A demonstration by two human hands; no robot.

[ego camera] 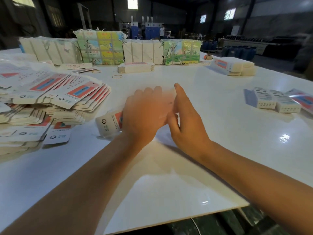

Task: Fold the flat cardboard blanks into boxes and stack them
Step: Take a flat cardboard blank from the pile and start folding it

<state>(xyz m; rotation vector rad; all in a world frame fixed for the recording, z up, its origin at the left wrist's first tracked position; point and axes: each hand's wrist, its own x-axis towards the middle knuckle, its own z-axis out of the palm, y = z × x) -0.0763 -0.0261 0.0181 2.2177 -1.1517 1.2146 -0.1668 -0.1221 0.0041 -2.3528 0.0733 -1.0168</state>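
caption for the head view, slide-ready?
Both hands, left hand and right hand, fold a cardboard blank beside the flat-blank pile.

2 bare forearms, no sleeves in view, left hand (pixel 144 112) motion-blurred, right hand (pixel 186 119) sharper

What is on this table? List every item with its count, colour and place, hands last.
Carton being folded: one, white with a red panel, centre, under the hands.
Flat blanks: large loose pile, white with red-blue print, left.
Folded boxes: several, white and blue, right edge.
Box stack: small pile, white, far right.
Strapped bundles: four, two white, two green-yellow, back row.
Small blank stack: one, white, before the bundles.
Rubber bands: at least two, tan, mid-table.
Table: one, glossy white.
Left hand: on the carton, blurred.
Right hand: beside it, at the carton's end.
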